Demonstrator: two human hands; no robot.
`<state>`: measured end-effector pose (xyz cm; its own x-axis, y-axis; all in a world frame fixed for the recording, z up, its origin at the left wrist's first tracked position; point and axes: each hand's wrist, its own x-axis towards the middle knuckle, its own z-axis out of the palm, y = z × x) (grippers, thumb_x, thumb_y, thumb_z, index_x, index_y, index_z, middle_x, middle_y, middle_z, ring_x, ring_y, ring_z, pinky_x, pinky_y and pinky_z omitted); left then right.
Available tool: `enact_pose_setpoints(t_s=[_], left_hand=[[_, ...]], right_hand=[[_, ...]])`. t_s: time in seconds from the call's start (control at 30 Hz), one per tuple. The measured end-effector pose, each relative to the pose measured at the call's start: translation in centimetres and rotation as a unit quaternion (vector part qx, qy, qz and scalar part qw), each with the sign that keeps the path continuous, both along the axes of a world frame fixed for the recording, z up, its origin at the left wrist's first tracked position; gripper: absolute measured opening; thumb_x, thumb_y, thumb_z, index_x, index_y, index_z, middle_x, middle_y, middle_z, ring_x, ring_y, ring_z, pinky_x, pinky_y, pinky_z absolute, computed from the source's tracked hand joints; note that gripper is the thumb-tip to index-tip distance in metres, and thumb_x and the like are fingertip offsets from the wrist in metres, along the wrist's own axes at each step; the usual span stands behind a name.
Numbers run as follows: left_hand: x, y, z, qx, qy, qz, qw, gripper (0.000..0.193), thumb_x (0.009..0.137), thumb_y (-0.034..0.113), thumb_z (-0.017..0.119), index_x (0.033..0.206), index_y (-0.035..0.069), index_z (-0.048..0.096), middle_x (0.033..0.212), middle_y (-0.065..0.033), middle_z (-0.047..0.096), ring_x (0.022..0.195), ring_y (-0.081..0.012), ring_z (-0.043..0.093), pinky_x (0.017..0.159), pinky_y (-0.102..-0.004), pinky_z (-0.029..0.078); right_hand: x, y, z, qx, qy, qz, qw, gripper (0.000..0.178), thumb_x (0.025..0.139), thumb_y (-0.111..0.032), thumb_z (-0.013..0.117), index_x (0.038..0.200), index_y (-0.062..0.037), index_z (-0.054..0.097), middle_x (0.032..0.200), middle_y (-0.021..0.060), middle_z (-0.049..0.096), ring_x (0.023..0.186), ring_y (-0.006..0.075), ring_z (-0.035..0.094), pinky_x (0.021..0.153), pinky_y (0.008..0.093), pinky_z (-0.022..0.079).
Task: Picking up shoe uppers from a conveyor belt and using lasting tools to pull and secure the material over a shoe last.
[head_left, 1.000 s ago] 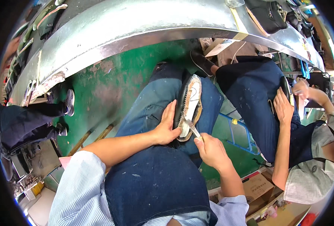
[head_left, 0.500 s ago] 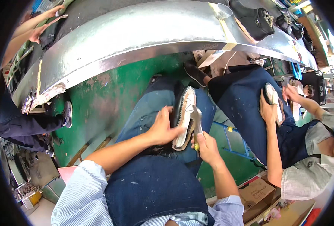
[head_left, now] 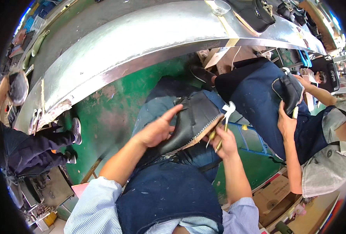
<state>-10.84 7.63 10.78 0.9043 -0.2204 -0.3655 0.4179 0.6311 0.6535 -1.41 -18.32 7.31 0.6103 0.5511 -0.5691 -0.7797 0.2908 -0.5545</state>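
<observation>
Dark blue apron (head_left: 165, 195) cloth is nearest. Beyond, a black boot (head_left: 192, 119) lies tilted across the lap; the left grip (head_left: 157, 130) touches it, though whether clamped I cannot tell. The right grip (head_left: 225, 141) is closed around a hammer (head_left: 230, 110) beside the sole edge. Rightward, a cardboard box (head_left: 272, 193) bears dark print. Farther, a metal desk (head_left: 142, 43) carries another boot (head_left: 255, 17); a black panel (head_left: 330, 72) shows tiny pale lettering.

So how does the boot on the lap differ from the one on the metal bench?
Support: lap boot rests across the thighs; bench boot is on the metal bench.
Contact: left hand is against lap boot; no hand shows on bench boot.
Framing: lap boot shows larger, bench boot smaller and cut by the top edge.
Shared: black uppers, pale stitching along the sole edge.
</observation>
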Motion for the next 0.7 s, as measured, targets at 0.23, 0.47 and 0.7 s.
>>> enact_pose_setpoints(t_s=[0.23, 0.47, 0.7], left_hand=[[1.4, -3.9, -6.0, 0.548, 0.024, -0.038, 0.836, 0.094, 0.086, 0.046, 0.066, 0.146, -0.013, 0.023, 0.147, -0.0330, 0.034, 0.138, -0.0405, 0.036, 0.115, -0.0389, 0.030], [-0.7, -3.2, -7.0, 0.445, 0.038, -0.054, 0.893, 0.097, 0.085, 0.039, 0.068, 0.148, -0.011, 0.015, 0.154, -0.0314, 0.021, 0.146, -0.0366, 0.022, 0.118, -0.0357, 0.022], [-1.3, -5.8, -5.9, 0.438, 0.019, -0.007, 0.899, 0.103, 0.080, 0.031, 0.071, 0.148, -0.011, 0.006, 0.156, -0.0317, 0.012, 0.147, -0.0392, 0.017, 0.119, -0.0355, 0.020]], right_hand=[[-1.6, 1.5, 1.2, -0.167, -0.080, 0.109, 0.977, 0.024, 0.094, -0.011, 0.059, 0.113, 0.0002, 0.051, 0.096, 0.0136, 0.068, 0.079, 0.0197, 0.068, 0.069, 0.0322, 0.057], [-4.9, -1.2, 5.8, -0.350, -0.300, 0.346, 0.817, 0.030, 0.094, -0.018, 0.059, 0.116, 0.0020, 0.055, 0.094, 0.0145, 0.067, 0.080, 0.0205, 0.066, 0.074, 0.0324, 0.051], [-3.9, -1.7, 7.9, -0.395, -0.504, 0.425, 0.640, 0.047, 0.090, -0.013, 0.059, 0.131, 0.0079, 0.048, 0.116, 0.0290, 0.061, 0.106, 0.0417, 0.061, 0.093, 0.0456, 0.048]])
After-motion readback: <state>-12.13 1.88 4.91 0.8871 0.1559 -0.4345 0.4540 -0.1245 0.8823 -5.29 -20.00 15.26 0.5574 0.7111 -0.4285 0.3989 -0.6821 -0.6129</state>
